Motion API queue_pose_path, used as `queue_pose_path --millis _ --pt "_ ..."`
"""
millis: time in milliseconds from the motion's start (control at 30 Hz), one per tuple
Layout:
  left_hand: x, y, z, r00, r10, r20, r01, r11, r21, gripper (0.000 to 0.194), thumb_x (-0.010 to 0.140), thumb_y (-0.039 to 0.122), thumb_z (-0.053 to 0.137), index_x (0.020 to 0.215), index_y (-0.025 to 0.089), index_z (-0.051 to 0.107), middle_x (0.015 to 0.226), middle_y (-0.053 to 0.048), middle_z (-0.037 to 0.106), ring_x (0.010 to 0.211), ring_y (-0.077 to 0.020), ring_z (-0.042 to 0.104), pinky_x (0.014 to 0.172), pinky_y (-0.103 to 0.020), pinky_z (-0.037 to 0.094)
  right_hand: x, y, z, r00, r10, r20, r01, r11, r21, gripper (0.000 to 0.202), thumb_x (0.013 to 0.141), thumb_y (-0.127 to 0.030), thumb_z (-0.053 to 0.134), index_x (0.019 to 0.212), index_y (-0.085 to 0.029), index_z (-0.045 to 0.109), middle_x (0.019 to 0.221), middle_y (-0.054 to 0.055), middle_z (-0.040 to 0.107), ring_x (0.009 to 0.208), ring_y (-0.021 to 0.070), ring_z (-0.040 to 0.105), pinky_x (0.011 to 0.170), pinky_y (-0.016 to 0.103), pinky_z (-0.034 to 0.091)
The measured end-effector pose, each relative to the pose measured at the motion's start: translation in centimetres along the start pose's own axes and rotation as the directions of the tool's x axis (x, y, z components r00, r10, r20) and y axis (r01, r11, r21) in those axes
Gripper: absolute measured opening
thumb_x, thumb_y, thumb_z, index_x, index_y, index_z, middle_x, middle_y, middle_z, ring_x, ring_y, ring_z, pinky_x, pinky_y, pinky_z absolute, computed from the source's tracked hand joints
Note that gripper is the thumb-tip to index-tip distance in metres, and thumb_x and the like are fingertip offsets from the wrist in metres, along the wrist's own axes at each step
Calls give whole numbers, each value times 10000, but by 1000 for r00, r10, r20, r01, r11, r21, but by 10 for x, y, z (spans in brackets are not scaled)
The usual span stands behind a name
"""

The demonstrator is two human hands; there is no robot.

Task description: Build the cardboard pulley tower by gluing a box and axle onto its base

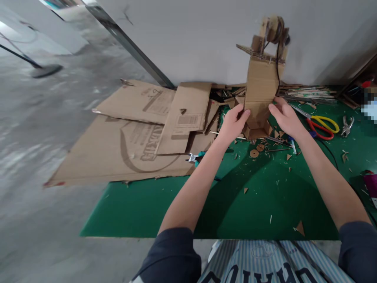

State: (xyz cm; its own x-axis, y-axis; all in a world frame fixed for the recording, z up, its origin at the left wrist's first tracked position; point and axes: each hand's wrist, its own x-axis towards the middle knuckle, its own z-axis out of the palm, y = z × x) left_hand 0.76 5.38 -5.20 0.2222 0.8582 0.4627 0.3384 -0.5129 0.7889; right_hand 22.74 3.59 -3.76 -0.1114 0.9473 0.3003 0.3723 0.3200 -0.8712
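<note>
A tall cardboard model (262, 82) stands at the back of the green table, with a tray-like cardboard base under it. On top sits a wheel-like spool (275, 29) between uprights, and a black cord runs down from it. My left hand (235, 122) grips the model's lower left side between thumb and fingers. On the opposite side, my right hand (284, 114) holds the lower right edge, its fingertips partly hidden behind the cardboard. In front of the base lie two small round cardboard discs (254, 153) with centre holes.
Large cardboard sheets (132, 145) overhang the table's left side. Teal-handled cutters (196, 158) lie by my left forearm. To the right are red-and-yellow scissors (322, 125) and metal pliers (347, 125). Thin sticks (306, 93) line the wall; scraps dot the green table (250, 220).
</note>
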Motion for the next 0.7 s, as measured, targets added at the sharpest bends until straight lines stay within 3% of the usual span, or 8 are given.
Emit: queue_pose_path --millis 167,300,367,533,700 --pt "2 -11 8 999 4 -51 -5 1000 -25 270 995 384 544 789 211 565 772 -15 579 783 -188 580 760 -332 497 2 2 -1 999 -39 2 39 999 30 802 917 -790 502 1501 -245 437 1350 139 682 1267 297 658 1158 550 492" --pt "4 -21 21 993 85 -88 -81 995 51 204 995 328 526 840 213 592 897 -50 630 873 -208 604 836 -353 510 4 11 -6 995 -77 -62 70 992 -108 750 967 -689 511 1572 -280 341 1451 147 606 1289 302 643 1108 570 529" --pt "5 -28 25 994 69 -85 -65 996 53 223 1009 354 513 866 214 611 943 -59 655 933 -219 621 886 -361 520 4 16 -9 992 -89 -91 74 984 -161 712 987 -636 510 1582 -292 324 1467 148 586 1274 308 649 1058 571 562" --pt "6 -45 22 998 -39 -47 37 999 -32 239 998 387 515 959 195 652 948 -64 715 945 -236 668 915 -393 557 4 16 -8 988 -118 -103 93 971 -219 653 1006 -584 496 1576 -303 348 1440 139 601 1229 312 670 1026 577 576" --pt "9 -56 14 998 -69 15 70 992 -109 287 944 273 533 1180 152 642 1205 -132 746 1165 -256 696 1074 -445 539 -1 -5 -11 967 -192 -166 146 955 -258 598 1031 -650 366 1481 -271 478 1251 123 695 1161 298 697 1007 561 583"
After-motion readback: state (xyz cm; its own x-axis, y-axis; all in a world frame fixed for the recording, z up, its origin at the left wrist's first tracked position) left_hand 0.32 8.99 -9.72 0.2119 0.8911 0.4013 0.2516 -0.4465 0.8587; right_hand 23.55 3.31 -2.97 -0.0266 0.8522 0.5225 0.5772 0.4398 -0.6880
